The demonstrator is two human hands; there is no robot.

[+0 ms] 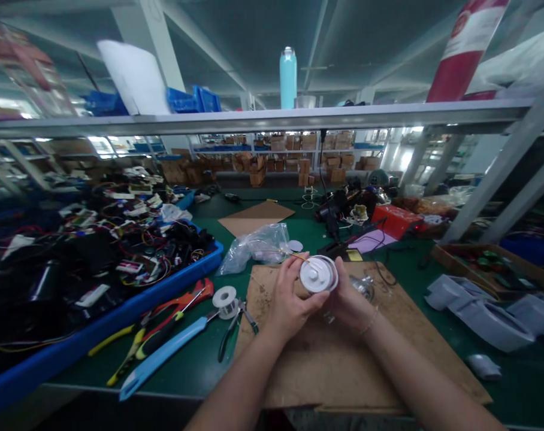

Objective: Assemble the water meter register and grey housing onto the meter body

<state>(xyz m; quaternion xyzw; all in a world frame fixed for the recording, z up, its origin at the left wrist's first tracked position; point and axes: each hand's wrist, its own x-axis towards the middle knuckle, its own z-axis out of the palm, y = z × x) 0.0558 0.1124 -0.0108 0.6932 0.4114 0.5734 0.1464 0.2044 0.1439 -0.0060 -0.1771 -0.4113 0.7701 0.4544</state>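
A round white part (316,274) with small raised knobs on its face is held above a brown board (344,371). My left hand (292,296) wraps round its left side, thumb along the lower edge. From the right, my right hand (347,299) grips the same part, its fingers partly hidden behind it. A thin yellowish wire (294,255) runs from the part toward a clear plastic bag (258,244). Just right of my right hand, a shiny clear or metallic piece (364,287) lies on the board.
Pliers (229,338), a solder spool (226,301) and a light-blue-handled tool (164,356) lie left of the board. Further left is a blue tray (119,314) heaped with black parts. Grey plastic housings (483,314) sit at right, near a red box (395,221). A shelf (254,121) spans above.
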